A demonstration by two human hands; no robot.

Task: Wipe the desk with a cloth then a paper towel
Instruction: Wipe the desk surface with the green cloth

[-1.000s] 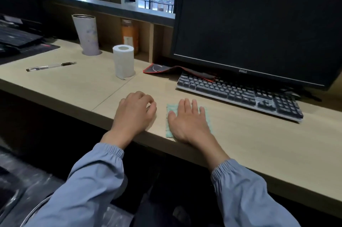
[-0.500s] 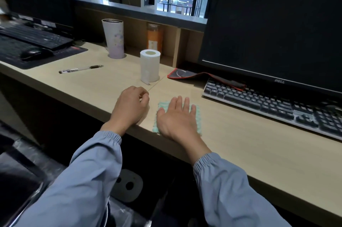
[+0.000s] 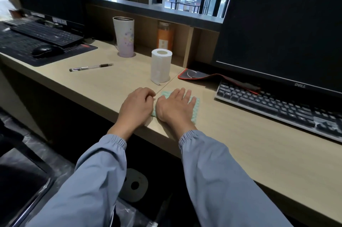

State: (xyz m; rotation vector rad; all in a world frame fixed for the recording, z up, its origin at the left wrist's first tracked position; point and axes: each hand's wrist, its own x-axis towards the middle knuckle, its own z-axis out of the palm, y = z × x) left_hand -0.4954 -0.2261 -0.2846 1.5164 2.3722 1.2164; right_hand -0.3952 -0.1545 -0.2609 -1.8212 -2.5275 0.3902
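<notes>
Squarely on the cloth: one flat palm

The wooden desk [image 3: 249, 143] carries a dark monitor [image 3: 286, 32] with a keyboard [image 3: 277, 104] before it, and an upright paper towel roll [image 3: 160, 65] to their left. At the front edge the right hand [image 3: 175, 108] lies flat, fingers straight, on the green cloth [image 3: 195, 108]; the left hand [image 3: 137, 106] rests just beside, loosely curled, holding nothing.

Shows only the edges of the green cloth [image 3: 196, 106] around the flat right hand [image 3: 174, 108]. Hides the left hand [image 3: 136, 106] fingertips, curled under. Cuts keyboard [image 3: 277, 105] and monitor [image 3: 277, 23] at the right edge. Blurs the far-left keyboard [image 3: 42, 32]. Leaves the bottle [image 3: 165, 38] label too small to read.
</notes>
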